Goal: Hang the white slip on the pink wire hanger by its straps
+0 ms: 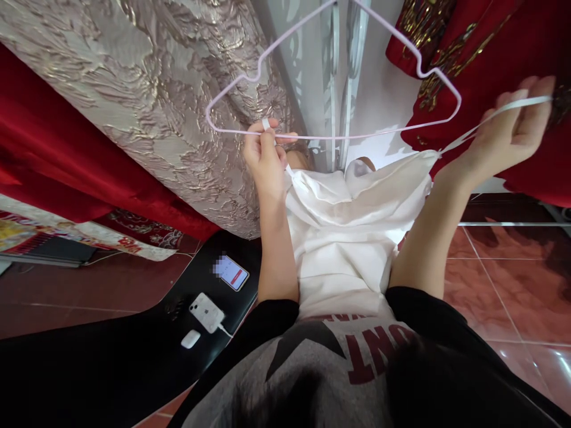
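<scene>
A pale pink hanger hangs in front of me, its bottom bar passing by the fingers of my left hand. That hand pinches a thin white strap at the bar's left part. To the right, beyond the hanger's end, my right hand has the other strap drawn taut across its curled fingers. Both straps run to the top corners of a white garment, which drapes between my forearms against my front. Its lower part folds over my shirt.
Textured pinkish-gold fabric hangs at left, beside red cloth. Red garments with gold embroidery hang at right. On a black bench lie a lit phone, a cabled white phone and a small white case.
</scene>
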`<state>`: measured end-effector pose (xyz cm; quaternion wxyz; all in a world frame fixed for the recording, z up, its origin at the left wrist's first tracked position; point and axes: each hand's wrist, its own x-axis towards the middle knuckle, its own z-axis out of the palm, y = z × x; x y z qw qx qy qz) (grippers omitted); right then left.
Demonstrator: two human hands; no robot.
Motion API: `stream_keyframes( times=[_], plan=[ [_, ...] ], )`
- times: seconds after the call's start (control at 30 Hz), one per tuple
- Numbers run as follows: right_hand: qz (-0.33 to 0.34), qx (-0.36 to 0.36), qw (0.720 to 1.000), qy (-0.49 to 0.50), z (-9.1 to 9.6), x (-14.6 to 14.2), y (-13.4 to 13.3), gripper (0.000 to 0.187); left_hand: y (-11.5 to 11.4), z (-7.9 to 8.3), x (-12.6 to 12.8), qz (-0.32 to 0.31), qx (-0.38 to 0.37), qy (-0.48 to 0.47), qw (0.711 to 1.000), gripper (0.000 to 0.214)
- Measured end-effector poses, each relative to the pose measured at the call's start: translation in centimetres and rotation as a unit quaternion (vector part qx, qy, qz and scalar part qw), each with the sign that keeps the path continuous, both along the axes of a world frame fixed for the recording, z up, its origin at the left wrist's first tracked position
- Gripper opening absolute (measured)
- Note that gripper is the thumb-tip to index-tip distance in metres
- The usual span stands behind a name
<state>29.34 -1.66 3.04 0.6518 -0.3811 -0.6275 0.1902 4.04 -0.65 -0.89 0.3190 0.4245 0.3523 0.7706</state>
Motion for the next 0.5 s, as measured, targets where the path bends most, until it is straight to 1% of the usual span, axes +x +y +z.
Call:
stream_keyframes(
  times=[0.17,0.3,0.4,0.5],
  plan=[
    [-0.007,0.006,1.0,-0.006,-2.1,-3.1,-0.8,0.036,0.1,-0.1,0.7,-0.008,0.016,-0.024,1.0,0.029],
    [-0.001,0.017,0.999,-0.036,-3.5,-4.5,0.3,0.028,0.2,-0.4,0.7,-0.024,-0.004,-0.018,1.0,0.024],
    [0.006,0.009,0.997,-0.078,-4.1,-5.1,1.4,0.026,-0.1,-0.4,0.0,-0.052,-0.035,-0.025,0.998,0.015],
    [-0.018,0.016,0.996,-0.09,-4.4,-5.2,2.0,0.026,-0.5,-0.1,-1.5,-0.038,-0.024,-0.049,0.998,0.01]
  ],
)
